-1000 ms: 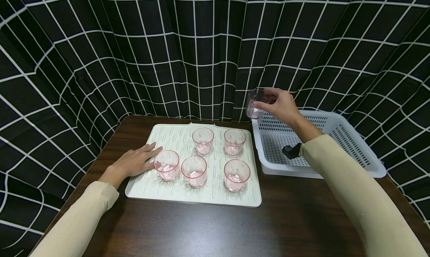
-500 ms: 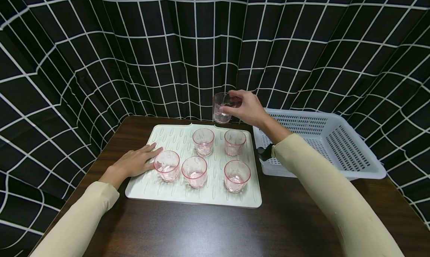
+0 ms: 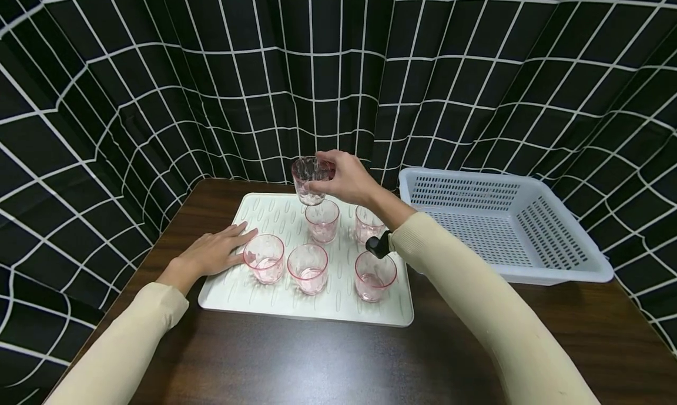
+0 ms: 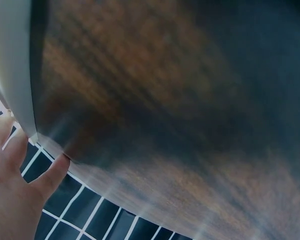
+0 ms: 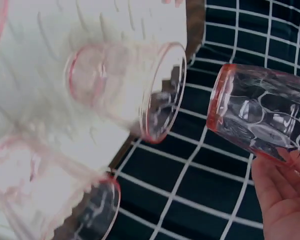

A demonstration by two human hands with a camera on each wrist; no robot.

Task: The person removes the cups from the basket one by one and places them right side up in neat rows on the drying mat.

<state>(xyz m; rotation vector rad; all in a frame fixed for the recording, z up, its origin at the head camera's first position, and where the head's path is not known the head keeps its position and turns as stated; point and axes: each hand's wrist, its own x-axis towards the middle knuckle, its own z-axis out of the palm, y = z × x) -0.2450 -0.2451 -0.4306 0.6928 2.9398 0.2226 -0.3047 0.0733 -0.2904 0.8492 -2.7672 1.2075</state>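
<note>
My right hand [image 3: 344, 177] grips a clear pink-tinted drinking glass [image 3: 307, 184] by its side, thumb in front and fingers behind. That glass hangs over the rear of a white ridged drying mat [image 3: 338, 312], above and behind a standing glass [image 3: 321, 224]. In the right wrist view the held glass [image 5: 260, 112] is apart from the standing ones. Several matching pink-rimmed glasses stand upright on the mat, one [image 3: 367, 227] partly hidden by my right wrist. My left hand [image 3: 211, 255] rests with extended fingers on the mat's left edge, beside the front-left glass [image 3: 264, 267].
A pale plastic basket [image 3: 529, 274] with slotted walls stands right of the mat. Beneath everything is a dark wooden table [image 3: 275, 358]. A black curtain with a white grid [image 3: 338, 76] hangs close behind the table's back edge.
My right hand has carried the glass leftward from over the basket's left end to above the rear of the mat. My left hand and the standing glasses stay in place.
</note>
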